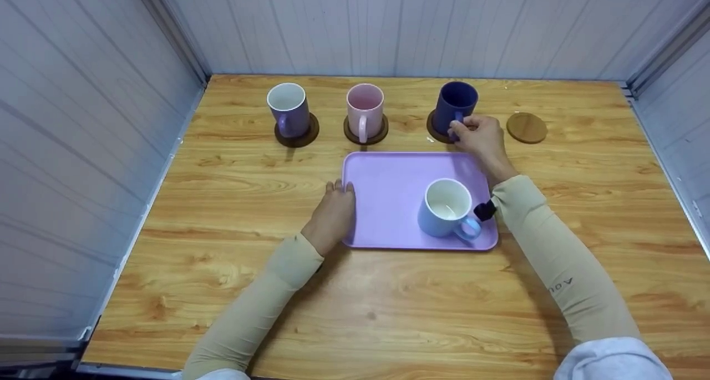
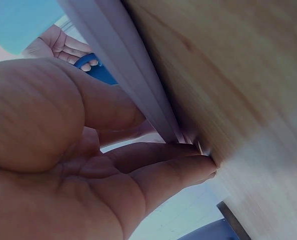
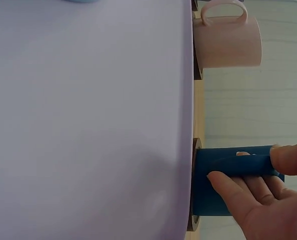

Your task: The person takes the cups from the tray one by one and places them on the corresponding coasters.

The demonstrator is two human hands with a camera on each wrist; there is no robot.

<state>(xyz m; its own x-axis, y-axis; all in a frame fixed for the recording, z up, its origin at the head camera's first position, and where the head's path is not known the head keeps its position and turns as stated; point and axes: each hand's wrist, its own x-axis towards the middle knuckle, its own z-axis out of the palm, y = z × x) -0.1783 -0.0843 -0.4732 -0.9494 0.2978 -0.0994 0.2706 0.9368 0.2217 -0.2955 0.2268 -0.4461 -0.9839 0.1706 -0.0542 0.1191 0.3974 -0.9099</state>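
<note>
A dark blue mug (image 1: pixel 456 100) stands upright on a dark round coaster (image 1: pixel 434 135) at the back. My right hand (image 1: pixel 483 141) grips its handle, with fingers through the loop and the thumb against it in the right wrist view. At the left edge of a light purple tray (image 1: pixel 388 202), my left hand (image 1: pixel 333 213) holds the rim. In the left wrist view the thumb and fingers lie about the tray's side wall (image 2: pixel 123 65), the fingertips down by the table. A light blue mug (image 1: pixel 438 219), white inside, stands on the tray's right part, its handle facing right and forward.
Left of the dark blue mug, a pink mug (image 1: pixel 366 105) and a purple mug (image 1: pixel 293 116) with a white inside stand on dark coasters. A lighter round wooden coaster (image 1: pixel 527 127) lies at the right, bare. White panel walls (image 1: pixel 366 30) enclose the wooden table (image 1: pixel 366 302).
</note>
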